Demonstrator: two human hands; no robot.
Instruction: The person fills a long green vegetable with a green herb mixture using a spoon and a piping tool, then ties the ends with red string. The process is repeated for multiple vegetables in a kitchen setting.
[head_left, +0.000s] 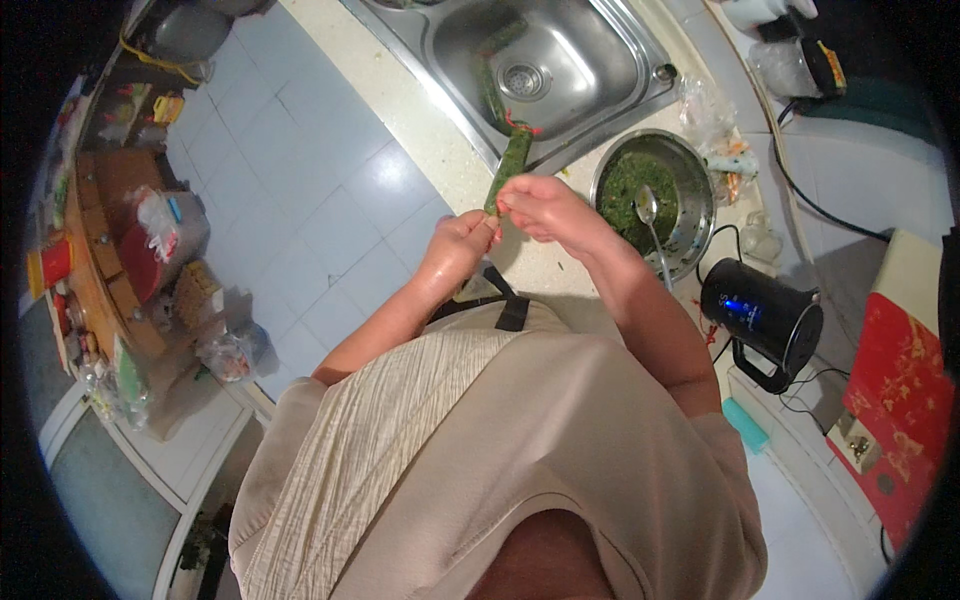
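Note:
A green stuffed casing, like a sausage, (513, 159) lies over the sink's near edge, with a red string (523, 126) tied round it. My left hand (466, 234) pinches its near end, thumb against forefinger. Close beside it, my right hand (541, 210) has its fingertips together at the same end; whether it grips the casing or a string there is too small to tell. More green lengths (491, 94) run on into the steel sink (592, 71). To the right of my hands a steel bowl (709, 202) holds chopped green filling (626, 169) and a metal spoon (649, 214).
On the right stand a black electric kettle (757, 319) with cords and a crumpled clear plastic bag (705, 109). The pale countertop (420, 127) borders the tiled floor (322, 187). Wooden shelving (112, 247) with bags and packets stands at the far left.

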